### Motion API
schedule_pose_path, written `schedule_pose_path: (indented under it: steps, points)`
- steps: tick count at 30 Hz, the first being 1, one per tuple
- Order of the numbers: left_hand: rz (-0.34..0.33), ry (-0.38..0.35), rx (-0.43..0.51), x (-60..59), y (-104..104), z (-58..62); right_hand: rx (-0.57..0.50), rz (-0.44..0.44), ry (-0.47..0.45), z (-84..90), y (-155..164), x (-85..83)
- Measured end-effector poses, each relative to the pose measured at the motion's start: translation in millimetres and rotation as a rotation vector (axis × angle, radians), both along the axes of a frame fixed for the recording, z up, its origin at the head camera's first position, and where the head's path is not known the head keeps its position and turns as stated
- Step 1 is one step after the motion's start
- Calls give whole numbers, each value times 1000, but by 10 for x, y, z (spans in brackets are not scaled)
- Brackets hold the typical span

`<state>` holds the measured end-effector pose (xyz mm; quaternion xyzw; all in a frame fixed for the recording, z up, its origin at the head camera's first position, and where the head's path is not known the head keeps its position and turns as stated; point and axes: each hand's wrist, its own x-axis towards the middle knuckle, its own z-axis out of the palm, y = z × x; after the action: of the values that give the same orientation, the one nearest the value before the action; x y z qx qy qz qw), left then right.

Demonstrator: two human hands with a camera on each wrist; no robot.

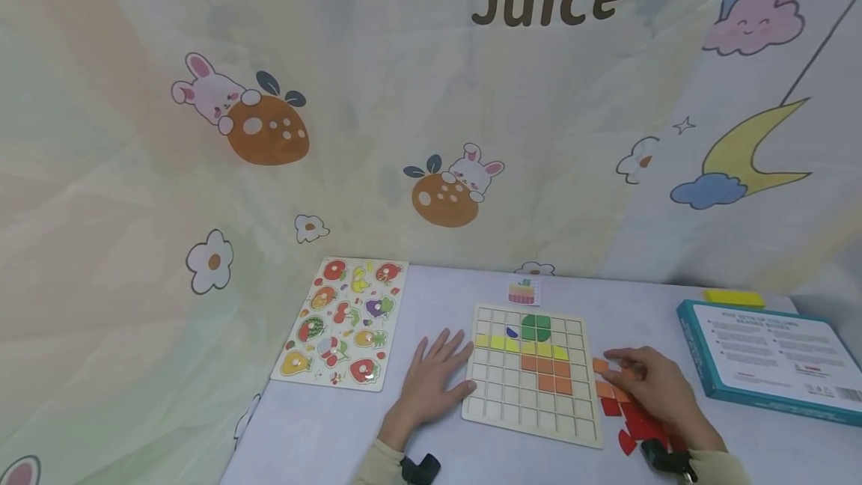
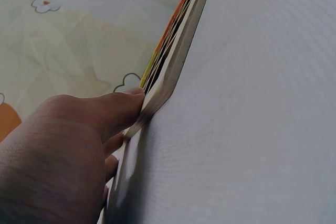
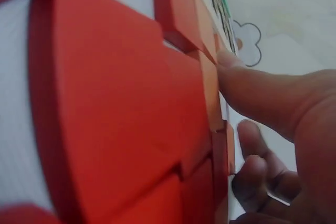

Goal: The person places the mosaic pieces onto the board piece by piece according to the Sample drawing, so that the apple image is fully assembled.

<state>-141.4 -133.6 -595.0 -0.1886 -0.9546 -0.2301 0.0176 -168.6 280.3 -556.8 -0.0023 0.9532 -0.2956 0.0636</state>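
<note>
Cloth printed with rabbits, flowers, a moon and the word "Juice" hangs behind a pale counter. On the counter lie a fruit puzzle board at the left, a wooden grid board in the middle, a small picture card just behind the grid board, and a teal box at the right with a yellow block behind it.

The left hand lies flat on the counter, its fingers straight and slightly spread, its thumb touching the grid board's left edge. The right hand rests over a cluster of orange and red tiles just beside the board's right edge; its fingers are bent down onto the tiles, and whether they pinch one I cannot tell.

The grid board holds green tiles at the top, a yellow row below them and orange squares beneath.

Only the head view shows the whole layout. The left wrist view shows the board's edge side-on with the thumb pressed against it. The right wrist view shows the red tiles close up, with a fingertip touching an orange tile next to the board.
</note>
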Motion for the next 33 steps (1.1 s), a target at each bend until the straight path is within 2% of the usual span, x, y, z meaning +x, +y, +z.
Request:
schedule_pose_path:
  steps: [9, 15, 19, 23, 27, 33]
  points:
    - [5, 3, -8, -13, 3, -15, 48, 4, 35, 12, -61, -30]
    - [7, 1, 1, -13, 8, -19, -50, -4, -14, 53, -67, -11]
    - [10, -1, -3, -7, 10, -17, -123, 6, 15, 94, -107, 0]
    - [11, 0, -4, -8, 9, -21, -211, 38, 41, 146, -223, 7]
    - [10, 4, -4, -14, 10, -32, -301, 66, 2, 173, -407, 16]
    - [9, 11, -9, -13, 4, -37, -312, 65, 3, 101, -707, 39]
